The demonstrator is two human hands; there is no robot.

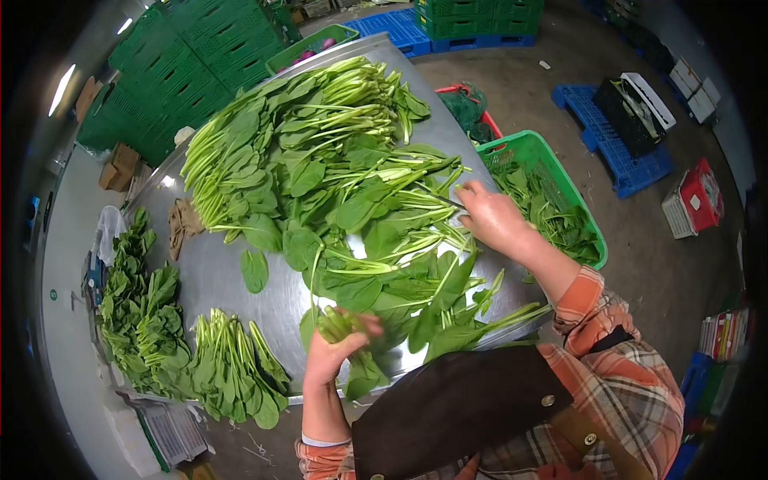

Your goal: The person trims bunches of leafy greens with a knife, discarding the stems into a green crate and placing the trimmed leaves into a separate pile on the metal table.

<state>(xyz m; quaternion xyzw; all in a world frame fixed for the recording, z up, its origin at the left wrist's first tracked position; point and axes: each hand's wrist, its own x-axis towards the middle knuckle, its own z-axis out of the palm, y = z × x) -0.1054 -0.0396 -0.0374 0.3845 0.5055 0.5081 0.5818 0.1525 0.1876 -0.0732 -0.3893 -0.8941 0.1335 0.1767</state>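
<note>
My left hand [328,356] is closed around a small bunch of leafy greens [336,324] near the table's front edge, stems up and leaves hanging below. My right hand [496,218], at the table's right side, grips a knife [438,197]; its thin dark blade points left over loose stems, and the handle is hidden in the fingers. Between and beyond my hands, loose greens [360,292] lie spread on the metal table [216,276]. A big heap of greens [320,112] with aligned stems covers the far part.
More bunches [236,368] lie along the table's left edge. A green crate [588,224] of leaves stands at the right, beside a red-handled basket [464,100]. Stacked green crates [192,64] rise at the back left. Blue pallets [616,148] sit on the floor.
</note>
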